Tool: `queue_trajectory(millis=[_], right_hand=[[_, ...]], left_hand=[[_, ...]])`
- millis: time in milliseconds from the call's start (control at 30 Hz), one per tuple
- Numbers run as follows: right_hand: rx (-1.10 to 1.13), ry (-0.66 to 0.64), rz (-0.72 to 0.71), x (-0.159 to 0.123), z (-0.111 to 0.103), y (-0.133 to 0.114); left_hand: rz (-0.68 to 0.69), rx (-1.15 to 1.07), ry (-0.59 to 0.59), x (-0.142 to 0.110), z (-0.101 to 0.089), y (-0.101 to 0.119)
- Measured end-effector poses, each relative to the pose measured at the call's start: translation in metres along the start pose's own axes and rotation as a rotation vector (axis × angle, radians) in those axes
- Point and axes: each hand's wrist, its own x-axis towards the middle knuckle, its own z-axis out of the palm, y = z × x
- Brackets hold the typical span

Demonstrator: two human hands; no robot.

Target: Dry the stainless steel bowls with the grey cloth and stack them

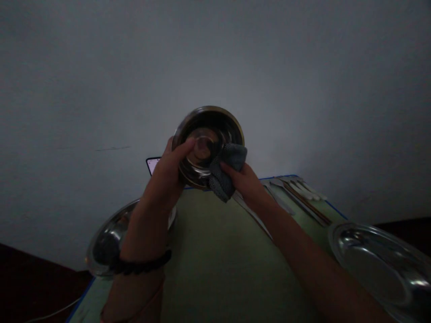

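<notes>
A round, shiny metal bowl (pixel 232 122) is held up above the table, tilted so that its inside faces me. My left hand (pixel 168 172) grips its left side, the thumb over the rim and the fingers hidden behind. In my right hand (pixel 240 177) is a bunched grey cloth (pixel 232 156), pressed against the lower right of the bowl's rim and inside. The cloth has a fine woven pattern and partly covers the bowl. Both hands are closed.
A large metal basin (pixel 109 240) stands at the table's left, partly behind my forearm. An oval metal tray (pixel 373 273) lies at right. Several utensils, including chopsticks (pixel 308 204) and white spoons (pixel 311 192), lie on the green table (pixel 215 260). A phone (pixel 152 164) stands near the wall.
</notes>
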Motion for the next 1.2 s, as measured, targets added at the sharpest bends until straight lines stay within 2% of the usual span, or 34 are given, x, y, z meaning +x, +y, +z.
queue_trajectory(millis=[33, 100, 233, 300, 367, 467, 567, 667, 733, 800, 833, 900, 967, 1033, 1067, 1200], right_hand=[[-0.055, 0.036, -0.024, 0.003, -0.009, -0.006], [-0.248, 0.084, -0.163, 0.010, -0.028, -0.018], [-0.616, 0.178, -0.435, 0.014, -0.051, -0.039], [-0.755, 0.199, -0.559, 0.012, -0.052, -0.046], [-0.860, 0.168, -0.660, 0.009, -0.049, -0.050], [-0.913, 0.111, -0.734, 0.005, -0.043, -0.052], [-0.804, 0.103, -0.698, 0.005, -0.042, -0.049], [-0.614, 0.177, -0.570, 0.008, -0.043, -0.040], [-0.474, 0.264, -0.489, 0.010, -0.039, -0.032], [-0.296, 0.306, -0.391, 0.009, -0.029, -0.024], [-0.192, 0.279, -0.317, 0.007, -0.022, -0.020], [0.015, 0.140, -0.119, 0.003, -0.009, -0.015], [0.148, -0.035, 0.072, 0.000, -0.002, -0.011], [0.138, -0.124, 0.143, 0.001, -0.005, -0.010], [0.076, -0.121, 0.120, 0.003, -0.011, -0.010], [-0.386, 0.024, -0.163, 0.012, -0.042, -0.021]], left_hand=[[-0.021, -0.021, -0.057, 0.002, -0.005, -0.001], [-0.087, -0.019, -0.157, 0.004, -0.015, -0.003], [-0.134, 0.131, -0.269, 0.003, -0.023, -0.004], [-0.136, 0.248, -0.343, 0.001, -0.021, -0.005], [-0.120, 0.394, -0.422, 0.000, -0.019, -0.006], [-0.051, 0.564, -0.505, -0.001, -0.015, -0.008], [0.037, 0.557, -0.495, 0.000, -0.015, -0.006], [0.023, 0.445, -0.433, 0.001, -0.016, -0.004], [-0.013, 0.353, -0.337, 0.001, -0.016, -0.004], [0.005, 0.231, -0.194, 0.001, -0.013, -0.004], [0.032, 0.163, -0.117, 0.001, -0.011, -0.005], [0.070, 0.040, 0.007, 0.002, -0.004, -0.007], [0.047, -0.030, 0.058, 0.004, 0.000, -0.012], [-0.018, -0.049, 0.043, 0.007, 0.001, -0.016], [-0.039, -0.044, 0.024, 0.009, 0.000, -0.018], [0.011, 0.069, -0.037, 0.010, -0.011, -0.017]])
